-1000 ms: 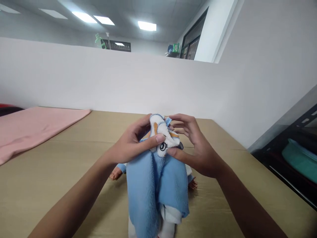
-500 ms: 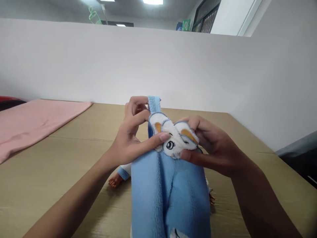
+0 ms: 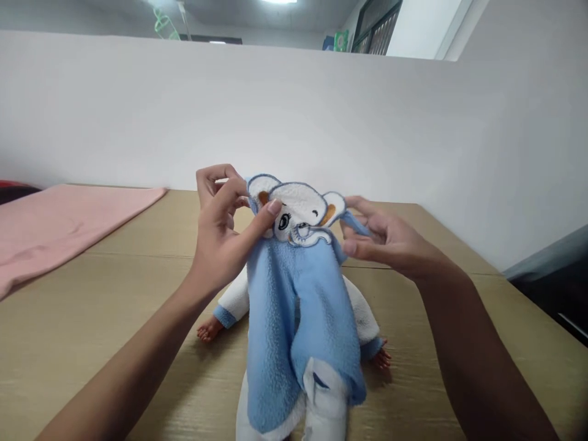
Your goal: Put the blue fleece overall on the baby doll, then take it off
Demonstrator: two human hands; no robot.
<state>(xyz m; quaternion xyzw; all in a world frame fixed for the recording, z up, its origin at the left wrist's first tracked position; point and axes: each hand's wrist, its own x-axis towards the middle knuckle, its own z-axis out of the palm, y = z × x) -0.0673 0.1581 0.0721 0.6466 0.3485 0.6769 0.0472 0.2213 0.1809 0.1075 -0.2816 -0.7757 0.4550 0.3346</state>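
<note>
Light-blue fleece doll overalls (image 3: 271, 306) hang lengthwise over a doll, with a white embroidered elephant face (image 3: 301, 202) on the bib. My left hand (image 3: 220, 223) pinches the bib's left upper corner, its thumb lying on the elephant beside one eye. At the bib's right edge, my right hand (image 3: 383, 236) has its fingers closed around a blue strap (image 3: 356, 223). Beneath lies the doll, whose white sleeves (image 3: 361, 309) with blue cuffs stick out on both sides. Its small left-side hand (image 3: 210, 329) rests on the table. The overalls hide the doll's head and trunk.
A pink cloth (image 3: 68, 226) lies flat on the left of the brown table (image 3: 138, 294). A white partition wall (image 3: 275, 116) rises behind the table's far edge. Something dark (image 3: 555, 288) stands beyond the right edge.
The bib has been spread flatter and moved left, so the whole elephant face shows. My right hand has moved from the elephant's ear to the strap. More of the overalls' legs are visible.
</note>
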